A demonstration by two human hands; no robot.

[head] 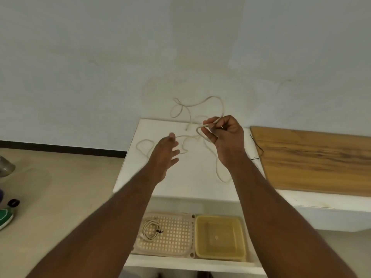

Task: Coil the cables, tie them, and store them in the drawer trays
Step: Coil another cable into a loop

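Note:
A long cream cable point(200, 103) sprawls in loose loops over the white cabinet top point(140, 177) and rises in the air. My right hand point(224, 137) pinches a bend of it between thumb and fingers, lifted above the top. My left hand point(166, 153) hovers with fingers spread over a loop of the cable at the left, holding nothing. In the open drawer point(180, 263) below, a coiled, tied cream cable point(151, 229) lies in the perforated tray point(176, 235). Beside it sits a yellowish tray point(220, 255) with nothing in it.
A wooden board point(313, 159) lies on the low shelf at the right, with a thin black tie point(258, 146) at its left edge. On the floor at the left are a grey object point(6, 167) and a green one point(5, 217). A wall stands behind.

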